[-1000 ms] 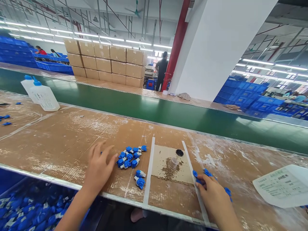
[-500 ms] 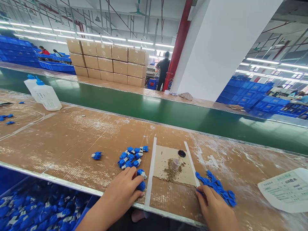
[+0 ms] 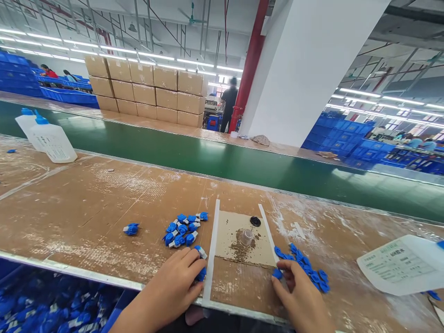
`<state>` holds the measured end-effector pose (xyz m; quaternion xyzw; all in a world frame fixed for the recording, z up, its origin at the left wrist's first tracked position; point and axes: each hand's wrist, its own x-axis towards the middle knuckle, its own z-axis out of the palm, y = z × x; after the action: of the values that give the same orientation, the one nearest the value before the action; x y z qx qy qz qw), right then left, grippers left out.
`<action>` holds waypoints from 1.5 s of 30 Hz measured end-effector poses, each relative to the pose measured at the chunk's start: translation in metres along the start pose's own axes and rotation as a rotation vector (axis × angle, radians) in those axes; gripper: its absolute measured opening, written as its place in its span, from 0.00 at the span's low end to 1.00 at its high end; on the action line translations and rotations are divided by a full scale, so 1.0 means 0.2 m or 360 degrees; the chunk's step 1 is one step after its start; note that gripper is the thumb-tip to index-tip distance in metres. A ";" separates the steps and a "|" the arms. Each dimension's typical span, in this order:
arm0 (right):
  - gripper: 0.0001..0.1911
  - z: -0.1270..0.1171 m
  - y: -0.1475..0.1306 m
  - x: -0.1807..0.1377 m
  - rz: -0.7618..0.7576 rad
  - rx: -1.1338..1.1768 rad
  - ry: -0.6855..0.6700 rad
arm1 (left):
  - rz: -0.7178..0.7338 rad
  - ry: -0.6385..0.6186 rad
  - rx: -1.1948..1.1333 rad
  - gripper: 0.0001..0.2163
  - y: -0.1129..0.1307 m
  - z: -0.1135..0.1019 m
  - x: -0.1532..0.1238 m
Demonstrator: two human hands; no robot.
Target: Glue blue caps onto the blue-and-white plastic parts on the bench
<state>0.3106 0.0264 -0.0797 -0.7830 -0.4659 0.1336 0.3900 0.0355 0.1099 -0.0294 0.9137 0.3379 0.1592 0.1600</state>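
My left hand lies at the near edge of the cardboard-covered bench, fingers pinched round a small blue and white part. Just beyond it lies a heap of the same blue parts, and one lone part sits further left. My right hand rests right of a cardboard pad, fingertips closed on a small blue cap at the edge of a pile of blue caps. On the cardboard pad, framed by two white strips, stand a small clear cup and a black disc.
A green conveyor belt runs behind the bench. Two white bottles with blue caps stand at the far left. A printed sheet lies at the right. A blue bin of parts sits below the bench. Stacked cartons, blue crates and people are beyond.
My left hand swept from the open bench left of the heap to the near edge and closed on a part. My right hand shifted slightly and pinched a cap.
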 end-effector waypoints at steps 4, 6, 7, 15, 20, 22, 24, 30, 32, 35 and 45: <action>0.19 0.04 -0.11 0.07 -0.0184 0.0235 -0.0023 | -0.0001 -0.0004 -0.0119 0.10 0.01 0.00 0.00; 0.18 0.07 -0.18 0.11 -0.0271 0.0310 -0.0032 | -0.0034 0.0003 -0.0245 0.11 0.01 -0.01 0.00; 0.18 0.09 -0.21 0.13 -0.0303 0.0334 -0.0036 | -0.0055 0.0004 -0.0330 0.11 0.02 -0.01 0.00; 0.14 0.15 -0.28 0.23 -0.0320 0.0518 -0.0102 | -0.0587 -0.0076 -0.1514 0.12 0.07 0.02 0.02; 0.15 0.16 -0.29 0.13 -0.0225 0.0878 -0.0171 | -0.0932 -0.0025 -0.2278 0.17 0.11 0.08 0.04; 0.14 0.18 -0.30 0.05 -0.0118 0.1243 -0.0254 | -0.0963 0.0029 -0.2449 0.18 0.13 0.10 0.05; 0.14 0.20 -0.32 -0.03 0.0078 0.1729 -0.0386 | -0.0945 0.0073 -0.2531 0.17 0.14 0.12 0.05; 0.15 0.26 -0.40 -0.20 0.0502 0.2422 -0.0592 | -0.0861 0.0052 -0.2592 0.15 0.16 0.14 0.05; 0.15 0.27 -0.43 -0.22 0.0521 0.2443 -0.0569 | -0.0856 0.0054 -0.2590 0.15 0.17 0.14 0.05; 0.16 0.28 -0.44 -0.24 0.0492 0.2385 -0.0543 | -0.0879 0.0075 -0.2573 0.17 0.18 0.14 0.05; 0.16 0.32 -0.40 -0.27 0.0260 0.2015 -0.0392 | -0.0867 0.0076 -0.2592 0.16 0.18 0.15 0.04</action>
<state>0.1950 0.0329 -0.0718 -0.4135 -0.2774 0.5003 0.7084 0.0733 0.0848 -0.0403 0.3975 0.3293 0.3274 0.7915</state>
